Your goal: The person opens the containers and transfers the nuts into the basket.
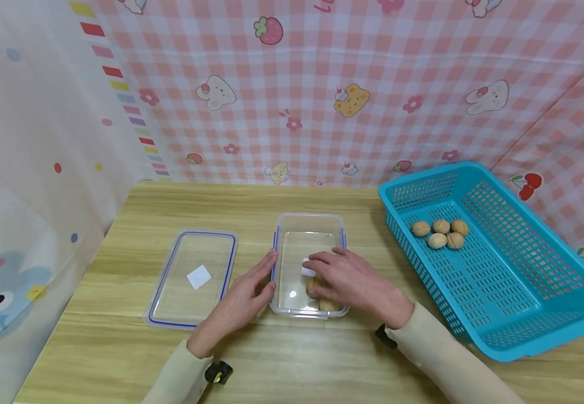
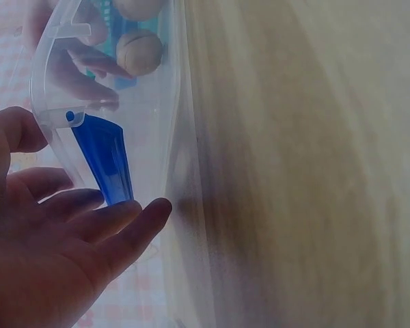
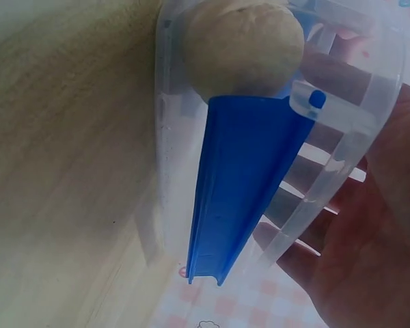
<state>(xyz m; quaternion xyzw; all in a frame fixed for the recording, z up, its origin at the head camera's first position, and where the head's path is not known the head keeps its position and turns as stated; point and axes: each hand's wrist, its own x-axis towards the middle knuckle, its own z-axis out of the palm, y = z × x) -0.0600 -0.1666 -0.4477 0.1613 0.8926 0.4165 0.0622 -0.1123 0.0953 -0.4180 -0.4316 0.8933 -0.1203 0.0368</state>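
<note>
A clear plastic box [image 1: 288, 275] with blue side clips stands on the table. My left hand [image 1: 243, 297] rests with extended fingers against its left wall, beside the hanging blue clip [image 2: 106, 157]. Over the right wall reaches my right hand [image 1: 350, 283], its fingers inside the box and spread apart. Two walnuts lie at the box's near right: one walnut [image 1: 329, 304] by the corner, another walnut [image 2: 139, 52] close to the right fingertips. The right hand partly hides both from above. A second blue clip [image 3: 242, 178] hangs on the right wall.
A clear lid [image 1: 170, 303] with a blue seal and a white square of paper [image 1: 199, 277] lies left of the box. At the right stands a turquoise basket [image 1: 514, 280] with several walnuts [image 1: 441, 226]. A checked cloth [image 1: 292, 84] hangs behind the table.
</note>
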